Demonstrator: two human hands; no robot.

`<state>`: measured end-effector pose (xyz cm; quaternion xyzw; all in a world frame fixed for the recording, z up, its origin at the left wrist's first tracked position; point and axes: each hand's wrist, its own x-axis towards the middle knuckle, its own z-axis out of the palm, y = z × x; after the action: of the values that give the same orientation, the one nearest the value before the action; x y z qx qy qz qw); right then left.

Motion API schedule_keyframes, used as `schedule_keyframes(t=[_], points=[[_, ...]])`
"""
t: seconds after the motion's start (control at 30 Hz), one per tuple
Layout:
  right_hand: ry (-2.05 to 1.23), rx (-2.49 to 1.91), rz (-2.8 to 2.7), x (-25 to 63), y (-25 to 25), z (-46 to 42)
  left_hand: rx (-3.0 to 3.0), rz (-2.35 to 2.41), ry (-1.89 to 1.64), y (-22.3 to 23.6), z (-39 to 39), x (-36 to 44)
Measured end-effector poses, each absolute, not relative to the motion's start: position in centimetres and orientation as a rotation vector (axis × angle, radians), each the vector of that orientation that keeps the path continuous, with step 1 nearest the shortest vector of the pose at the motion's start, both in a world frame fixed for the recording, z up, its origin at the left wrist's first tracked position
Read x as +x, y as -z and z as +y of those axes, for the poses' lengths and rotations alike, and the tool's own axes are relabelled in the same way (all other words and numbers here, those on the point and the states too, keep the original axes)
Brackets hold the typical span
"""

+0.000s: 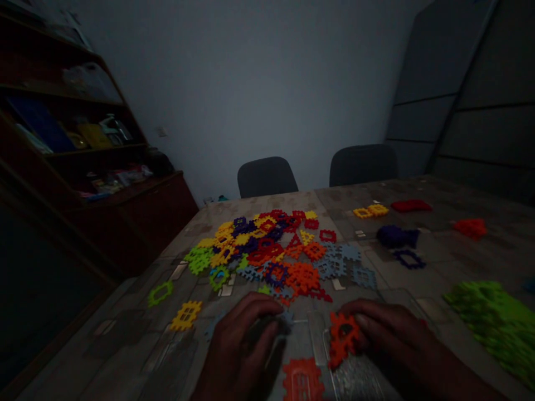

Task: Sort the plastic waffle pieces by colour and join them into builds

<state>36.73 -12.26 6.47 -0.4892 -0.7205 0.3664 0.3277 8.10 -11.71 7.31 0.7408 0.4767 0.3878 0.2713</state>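
Note:
My right hand [382,328] pinches an orange toothed building piece [343,338] with a hole in its middle, held upright just above the table. To its left, my left hand [246,337] curves over the table with thumb and fingers apart and nothing visible between them. A grey-blue piece [286,318] shows at its fingertips; whether they touch cannot be made out. Between the hands, near the bottom edge, lies an orange-red square piece [303,381] with a window pattern. Beyond both hands spreads a heap of mixed interlocking pieces [267,245] in red, purple, yellow, orange, green and grey.
Stacked green pieces [497,323] lie at the right. Farther back are purple pieces [397,236], yellow pieces [371,210], a red stack [411,206] and an orange-red stack [470,227]. A yellow window piece [186,315] lies left. Two chairs [267,175] stand behind the table [125,334].

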Motion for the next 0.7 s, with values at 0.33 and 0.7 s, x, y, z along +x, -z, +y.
schedule_keyframes(t=[0.33,0.7], points=[[-0.672,-1.506,-2.121,36.4,-3.2,-12.3,2.183,1.502,-1.016,-4.7,-10.8,2.7],[-0.364,-1.555,-2.251,38.1,-4.4,-12.6,2.166,1.592,-0.538,-6.7,-9.3,-1.1]])
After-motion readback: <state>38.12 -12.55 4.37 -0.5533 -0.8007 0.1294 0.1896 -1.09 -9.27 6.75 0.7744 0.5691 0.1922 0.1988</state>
